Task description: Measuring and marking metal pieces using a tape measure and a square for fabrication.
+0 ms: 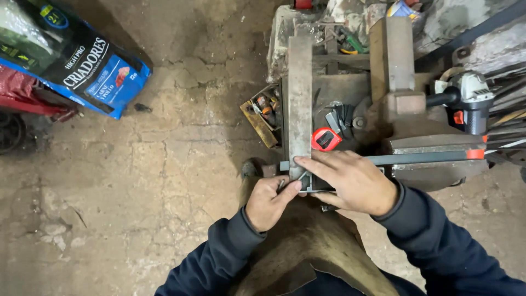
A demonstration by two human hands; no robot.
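At the near edge of the bench (329, 93), we are marking a long flat steel bar (299, 98) that is running away from us toward twelve o'clock. Our right hand (353, 181) is lying flat, fingers spread and closed on nothing, pressing a metal square (383, 159) against the bar's near end; its blade is reaching out toward three o'clock. Our left hand (268, 201) is pinching a small marking tool, its tip touching the bar just beside the square. A red tape measure (326, 139) is sitting just past our right hand. We judge the marking step is underway; the next move is calling for a steady square and one clean stroke.
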